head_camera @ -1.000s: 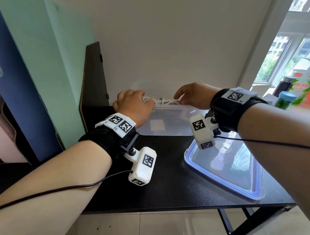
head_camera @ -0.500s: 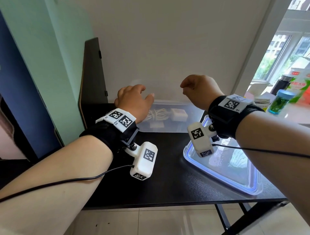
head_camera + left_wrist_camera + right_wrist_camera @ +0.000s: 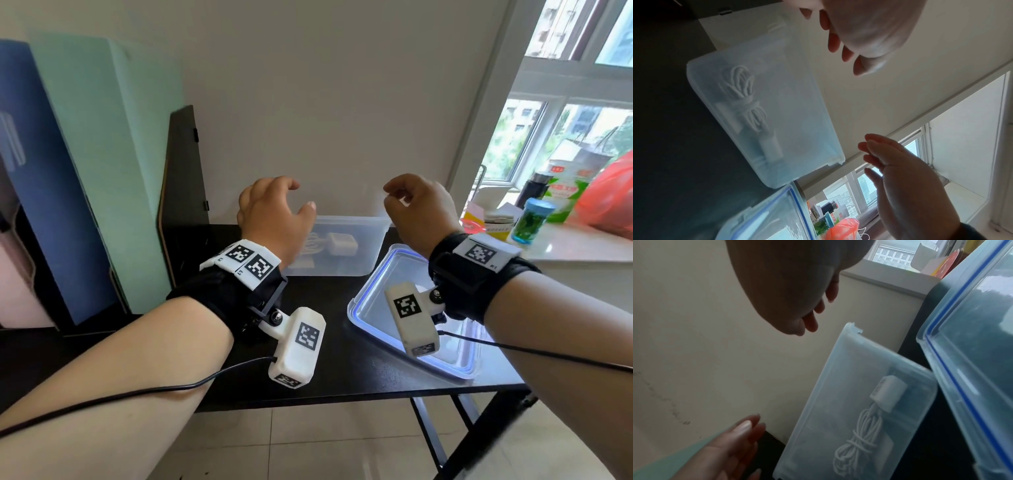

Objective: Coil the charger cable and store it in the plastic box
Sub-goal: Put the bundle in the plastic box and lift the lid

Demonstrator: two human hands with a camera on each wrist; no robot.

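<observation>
Cable, coiled & tied w/ plug, lies inside box, likely stored for good. Left hand & right hand hover above, fingers loosely curled, holding nothing. Lid beside box, prob. next.

Left hand raised, fingers relaxed, right hand raised, loosely curled, empty
</observation>
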